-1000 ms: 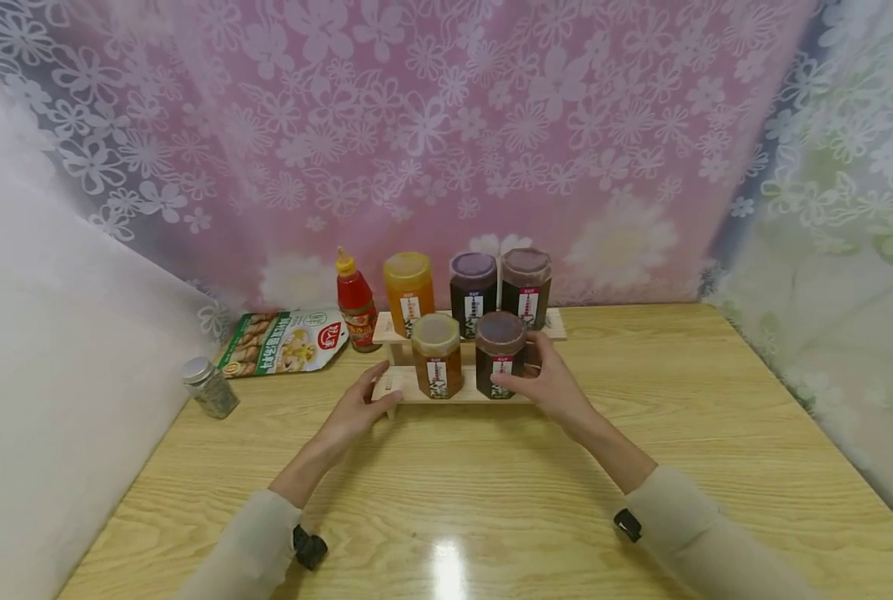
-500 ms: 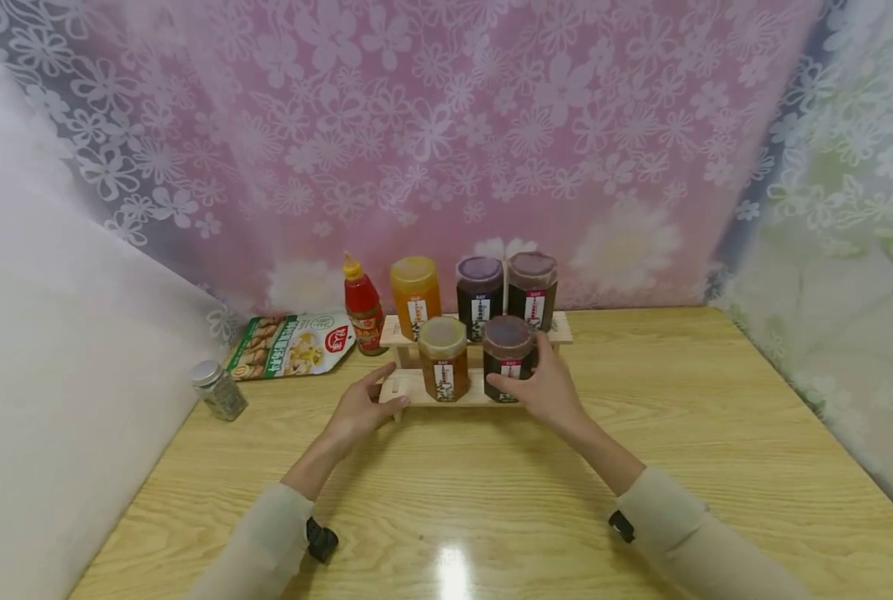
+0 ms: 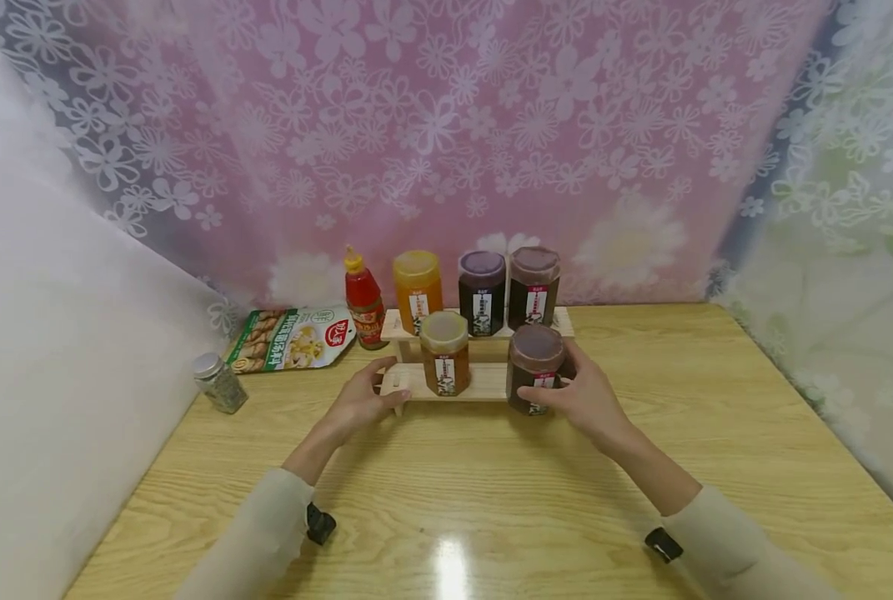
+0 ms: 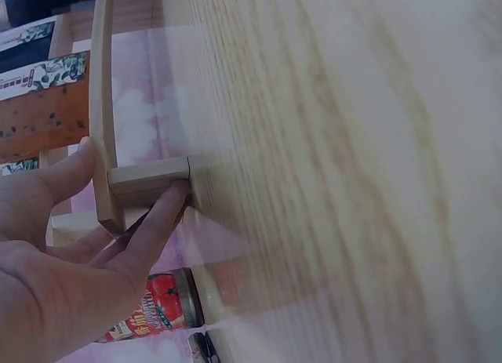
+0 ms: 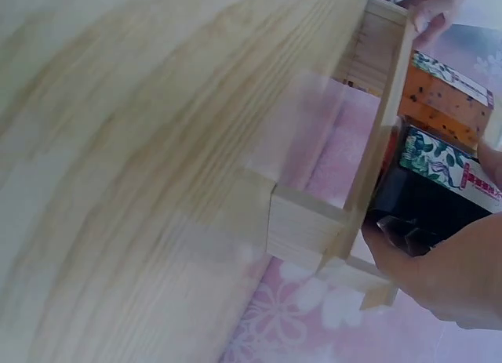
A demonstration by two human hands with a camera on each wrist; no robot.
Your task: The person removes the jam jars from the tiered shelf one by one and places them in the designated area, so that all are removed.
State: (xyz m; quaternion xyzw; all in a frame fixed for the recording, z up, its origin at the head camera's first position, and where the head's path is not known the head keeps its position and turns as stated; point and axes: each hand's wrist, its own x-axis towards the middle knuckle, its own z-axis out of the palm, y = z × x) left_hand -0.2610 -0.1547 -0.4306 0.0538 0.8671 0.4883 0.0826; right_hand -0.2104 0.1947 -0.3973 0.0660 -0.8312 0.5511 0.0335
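Dark jar [image 3: 534,371], right of centre in head frame, long axis near upright, gripped by the nearer right hand [image 3: 594,407] at the right end of the wooden rack [image 3: 487,381], contact unclear; left hand [image 3: 359,398] pinches its left end.

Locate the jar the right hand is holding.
In the head view, the dark jar is in the right hand at the right end of the lower shelf, right of the amber jar.
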